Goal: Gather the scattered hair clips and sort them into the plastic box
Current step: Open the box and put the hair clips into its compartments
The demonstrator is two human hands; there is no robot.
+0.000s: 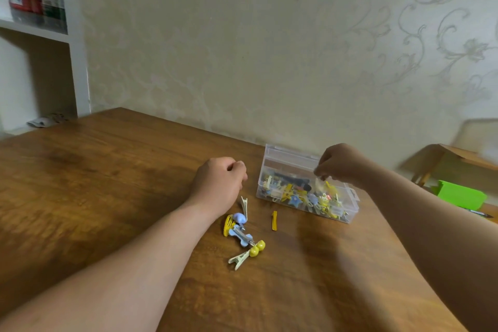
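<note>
Head view, scene ordered from near to far, with places given relative to the plastic box (307, 191) on the wooden table (107, 183). Nearest the viewer, well in front of the box and to its left, lay a small cluster of clips: a cream clip with a yellow knob (246, 255), a blue clip (241, 236) and a yellow striped clip (228, 224), touching or overlapping one another. A thin yellow clip (274, 220) lay alone just before the box's front wall, and a cream clip (244, 205) lay near it to the left. The left hand (221, 183) rested beside the box's left end, fingers curled into a loose fist; whether it enclosed anything could not be told. The right hand (339, 166) hovered over the box's right portion, fingertips pinched narrowly above the clips heaped inside; whether it gripped a clip was unclear. The box was open and held many clips, so the task appeared well advanced. Probable hazards: the interlocked cluster could lift as one and shed a clip; a withdrawing wrist could nudge the light box.
</note>
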